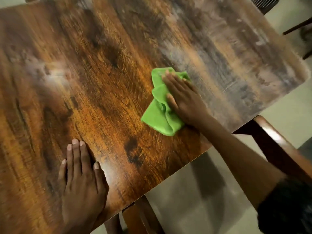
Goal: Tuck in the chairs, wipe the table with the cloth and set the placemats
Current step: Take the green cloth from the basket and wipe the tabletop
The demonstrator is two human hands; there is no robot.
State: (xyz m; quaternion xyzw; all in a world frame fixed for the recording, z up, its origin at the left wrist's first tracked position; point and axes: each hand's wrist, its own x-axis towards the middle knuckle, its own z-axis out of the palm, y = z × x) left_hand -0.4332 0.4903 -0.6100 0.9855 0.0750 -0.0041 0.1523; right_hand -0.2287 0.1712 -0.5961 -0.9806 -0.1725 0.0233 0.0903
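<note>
While my right hand (184, 98) presses flat on the green cloth (160, 112), left hand (81, 174) flat on the table (101, 65), I should sweep overlapping strokes toward the dusty far corner.

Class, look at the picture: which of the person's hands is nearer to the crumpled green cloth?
The right hand: it lies flat on the crumpled green cloth. The left hand rests flat on the wooden table, apart from the cloth, nearer the person.
</note>
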